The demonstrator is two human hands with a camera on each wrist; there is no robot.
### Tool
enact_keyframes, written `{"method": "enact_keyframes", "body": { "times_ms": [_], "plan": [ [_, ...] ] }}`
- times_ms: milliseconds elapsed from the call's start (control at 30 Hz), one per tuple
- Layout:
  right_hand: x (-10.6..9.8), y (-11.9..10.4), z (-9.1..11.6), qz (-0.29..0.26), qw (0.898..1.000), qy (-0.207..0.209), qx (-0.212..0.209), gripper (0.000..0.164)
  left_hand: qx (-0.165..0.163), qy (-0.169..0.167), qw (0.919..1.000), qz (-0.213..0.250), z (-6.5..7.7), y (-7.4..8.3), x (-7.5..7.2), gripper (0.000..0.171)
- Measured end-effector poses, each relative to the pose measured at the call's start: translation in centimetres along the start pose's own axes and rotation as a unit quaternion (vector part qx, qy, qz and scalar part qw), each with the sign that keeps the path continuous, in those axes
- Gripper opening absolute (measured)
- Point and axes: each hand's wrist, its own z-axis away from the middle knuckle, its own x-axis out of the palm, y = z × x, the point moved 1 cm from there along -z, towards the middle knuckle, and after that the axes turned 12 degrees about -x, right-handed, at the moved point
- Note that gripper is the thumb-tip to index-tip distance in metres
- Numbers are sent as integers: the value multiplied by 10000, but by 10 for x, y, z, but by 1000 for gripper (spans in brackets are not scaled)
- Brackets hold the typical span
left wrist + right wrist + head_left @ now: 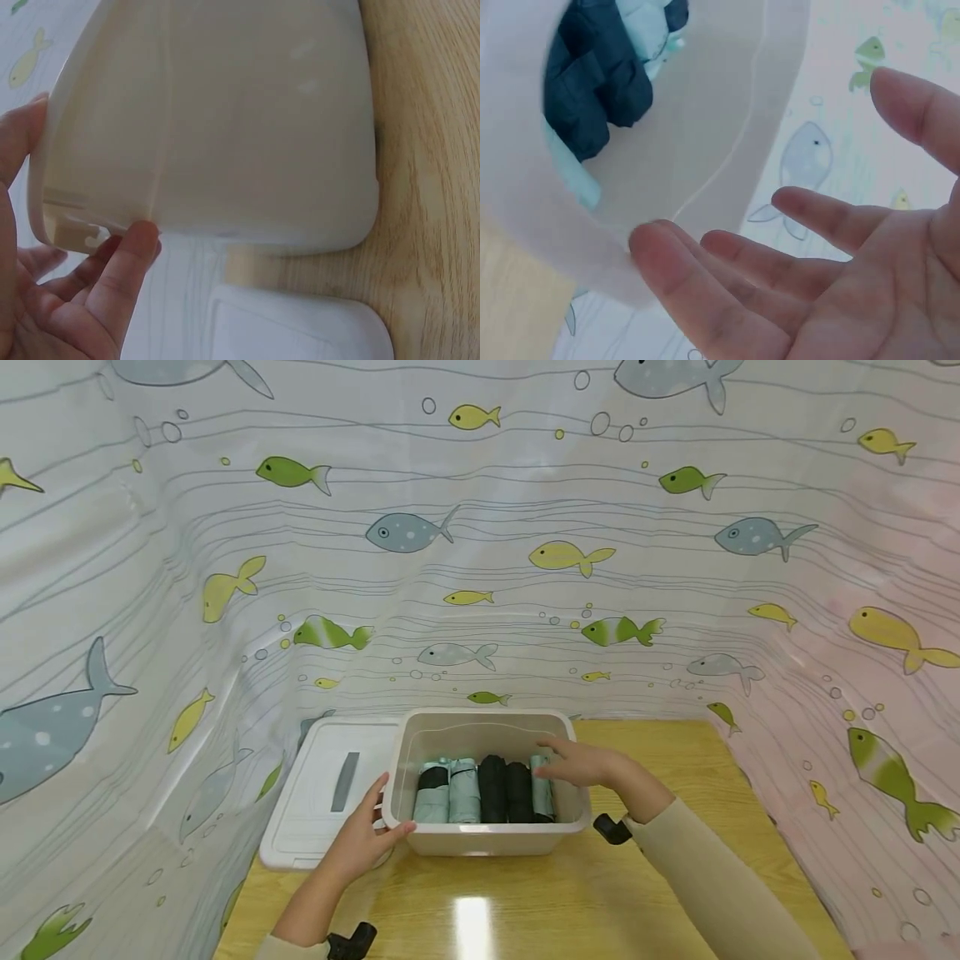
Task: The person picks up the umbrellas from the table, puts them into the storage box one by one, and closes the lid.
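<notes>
An off-white plastic storage bin (483, 842) stands on the table. My left hand (358, 843) grips its front left corner, thumb over the front rim and fingers at the left side. The left wrist view shows those fingers around the bin's rim (37, 172). Inside, a row of rolled cloth bundles lines the bottom: two light green rolls (464, 795) at left, two black rolls (492, 789) mid-row, another light green roll (542, 793) at right. Over the bin's right side is my right hand (588, 766), fingers spread and holding nothing.
A white lid (309, 814) with a grey handle strip lies left of the bin, partly behind it. The wooden table (645, 877) extends in front and to the right. Fish-patterned curtains (517, 527) enclose the back and both sides.
</notes>
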Motion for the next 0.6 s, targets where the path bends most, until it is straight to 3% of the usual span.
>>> {"method": "enact_keyframes", "body": {
  "times_ms": [200,433,600],
  "plan": [
    [6,3,17,254,9962,624,-549,73,-27,14,10000,38,0,1,0,100],
    [22,12,30,328,9858,1507,-661,60,13,25,10000,60,0,1,0,98],
    [34,21,40,507,9727,2087,-881,56,-12,2,10000,71,0,1,-1,99]
  ]
}}
